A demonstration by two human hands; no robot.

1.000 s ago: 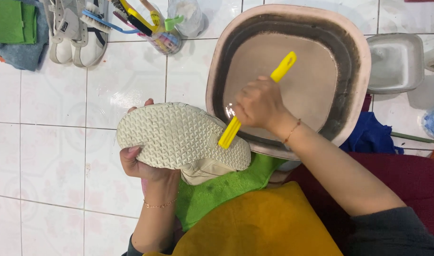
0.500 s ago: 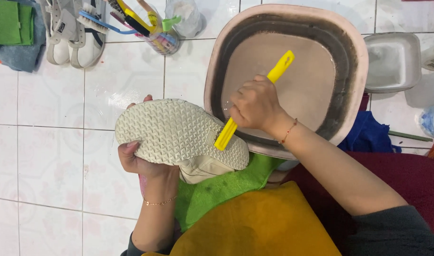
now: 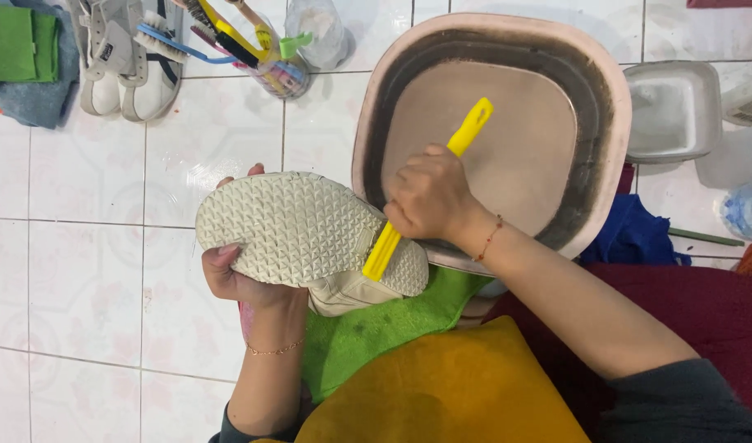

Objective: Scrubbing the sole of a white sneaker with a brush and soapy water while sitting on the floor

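My left hand [image 3: 238, 275] grips a white shoe [image 3: 302, 234] from below and turns its ridged cream sole up toward the camera. A yellow brush [image 3: 425, 193] lies across the heel end of that sole, and my right hand [image 3: 429, 197] is closed round its middle. The brush's handle points up over a pink basin [image 3: 605, 107] of cloudy water. A green cloth [image 3: 368, 336] lies under the shoe on my lap, beside a mustard yellow fabric [image 3: 441, 394].
White tiled floor [image 3: 80, 271] spreads to the left. A pair of white sneakers [image 3: 125, 57] and a jar of brushes [image 3: 253, 45] stand at the top left, next to folded green and blue cloths [image 3: 23, 57]. A small grey tub [image 3: 675, 111] sits right of the basin.
The brush has slid a little back and forth across the sole's heel end. The shoe stays held in the same place.
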